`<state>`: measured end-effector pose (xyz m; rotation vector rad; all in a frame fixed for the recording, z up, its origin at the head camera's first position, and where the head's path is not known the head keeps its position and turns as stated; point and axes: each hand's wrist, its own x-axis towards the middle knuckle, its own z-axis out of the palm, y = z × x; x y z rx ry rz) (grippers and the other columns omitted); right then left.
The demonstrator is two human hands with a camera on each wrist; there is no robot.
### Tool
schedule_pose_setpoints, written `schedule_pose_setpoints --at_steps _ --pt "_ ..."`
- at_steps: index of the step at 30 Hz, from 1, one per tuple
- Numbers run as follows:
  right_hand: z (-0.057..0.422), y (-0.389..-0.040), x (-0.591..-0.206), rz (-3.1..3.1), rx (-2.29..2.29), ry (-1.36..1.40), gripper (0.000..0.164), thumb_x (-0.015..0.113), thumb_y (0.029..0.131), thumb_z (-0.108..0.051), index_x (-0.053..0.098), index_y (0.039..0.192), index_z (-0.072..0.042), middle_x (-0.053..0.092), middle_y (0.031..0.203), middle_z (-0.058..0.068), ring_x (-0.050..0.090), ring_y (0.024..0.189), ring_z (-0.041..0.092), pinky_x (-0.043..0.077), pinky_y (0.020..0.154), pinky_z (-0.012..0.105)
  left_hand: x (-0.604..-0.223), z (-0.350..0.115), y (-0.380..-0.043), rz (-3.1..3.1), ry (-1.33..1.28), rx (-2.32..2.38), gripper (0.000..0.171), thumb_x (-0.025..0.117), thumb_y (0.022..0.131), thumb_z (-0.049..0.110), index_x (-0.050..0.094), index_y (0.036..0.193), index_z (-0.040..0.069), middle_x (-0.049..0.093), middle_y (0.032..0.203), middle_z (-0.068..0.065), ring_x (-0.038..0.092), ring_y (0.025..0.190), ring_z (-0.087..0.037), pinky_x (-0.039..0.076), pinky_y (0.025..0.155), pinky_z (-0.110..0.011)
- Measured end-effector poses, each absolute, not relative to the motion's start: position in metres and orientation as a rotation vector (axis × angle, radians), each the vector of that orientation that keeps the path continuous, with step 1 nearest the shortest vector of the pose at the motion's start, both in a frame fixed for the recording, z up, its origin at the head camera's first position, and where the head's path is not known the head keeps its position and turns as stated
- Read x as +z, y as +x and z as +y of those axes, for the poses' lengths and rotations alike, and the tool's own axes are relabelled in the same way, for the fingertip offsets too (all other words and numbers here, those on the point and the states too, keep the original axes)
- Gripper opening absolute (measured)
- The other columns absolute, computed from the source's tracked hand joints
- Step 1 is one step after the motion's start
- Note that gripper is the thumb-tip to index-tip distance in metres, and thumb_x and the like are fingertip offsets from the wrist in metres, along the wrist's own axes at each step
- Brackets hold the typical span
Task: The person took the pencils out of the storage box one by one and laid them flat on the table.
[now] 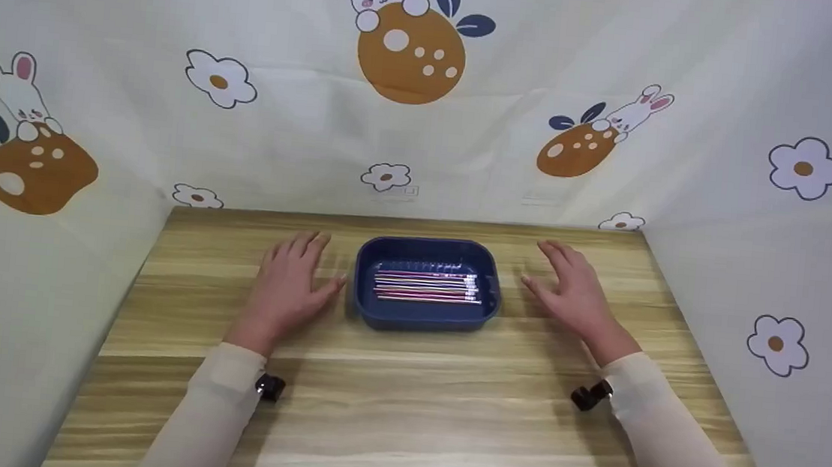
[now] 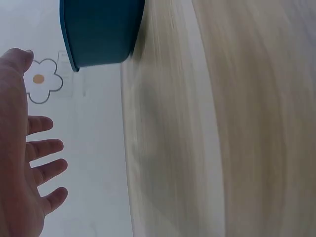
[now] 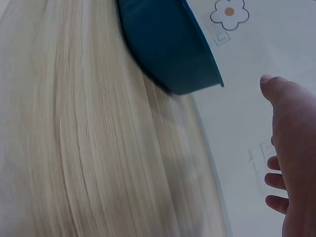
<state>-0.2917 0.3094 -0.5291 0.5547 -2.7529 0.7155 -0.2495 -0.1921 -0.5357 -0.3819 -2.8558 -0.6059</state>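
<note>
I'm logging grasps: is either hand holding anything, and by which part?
Nothing is held: left hand and right hand are both apart from the blue bin between them.

Booth [image 1: 702,236] w/ tbl [image 1: 408,406], bunny-print cloth [image 1: 288,147]

Head view: soft, diffuse light; pale glare on table [image 1: 435,446], lower middle; small glints inside tray [image 1: 427,325]; soft shadows beside both sleeves [image 1: 221,389]. Wrist views: cooler cast, hazy, low contrast, fine detail softened; shadows faint
</note>
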Motion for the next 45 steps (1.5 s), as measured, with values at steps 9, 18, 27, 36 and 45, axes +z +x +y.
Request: schedule_pose_setpoints --at_steps 9,18,27,36,45 --pt "0.295 -0.288 -0.528 -2.762 0.720 0.626 0.075 0.077 0.103 -0.048 0.056 0.161 -0.004 0.054 0.162 0.022 0.048 0.149 0.045 0.035 0.125 0.065 -0.537 -0.176 -0.250 -2.848 -0.395 -0.695 0.088 0.063 0.105 0.065 0.044 0.169 0.008 0.041 0.173 -0.021 0.036 0.158 -0.046 0.024 0.130 -0.069" --pt "0.294 -0.285 -0.527 -2.763 0.720 0.626 0.076 0.076 0.103 -0.050 0.057 0.160 -0.004 0.054 0.162 0.022 0.048 0.150 0.045 0.034 0.126 0.065 -0.542 -0.152 -0.249 -2.865 -0.398 -0.820 0.096 0.067 0.102 0.066 0.037 0.172 0.007 0.035 0.176 -0.023 0.032 0.161 -0.047 0.023 0.130 -0.070" --pt "0.294 -0.284 -0.530 -2.778 0.716 0.649 0.075 0.076 0.103 -0.047 0.055 0.162 -0.005 0.052 0.165 0.021 0.047 0.152 0.044 0.034 0.127 0.063 -0.549 -0.136 -0.250 -2.887 -0.425 -0.817 0.110 0.066 0.099 0.074 0.029 0.174 0.003 0.028 0.179 -0.022 0.027 0.164 -0.044 0.022 0.132 -0.066" --pt "0.294 -0.281 -0.530 -2.789 0.722 0.634 0.076 0.076 0.104 -0.049 0.056 0.161 -0.004 0.051 0.165 0.021 0.047 0.152 0.043 0.036 0.126 0.063 -0.554 -0.126 -0.255 -2.908 -0.497 -0.798 0.124 0.074 0.092 0.077 0.021 0.176 0.003 0.025 0.180 -0.022 0.021 0.167 -0.042 0.021 0.133 -0.064" --pt "0.294 -0.282 -0.533 -2.808 0.726 0.624 0.079 0.074 0.104 -0.052 0.052 0.164 -0.005 0.050 0.165 0.022 0.046 0.153 0.043 0.035 0.127 0.062 -0.558 -0.124 -0.257 -2.931 -0.551 -0.782 0.130 0.072 0.090 0.081 0.016 0.176 0.002 0.020 0.182 -0.021 0.013 0.170 -0.038 0.013 0.136 -0.058"
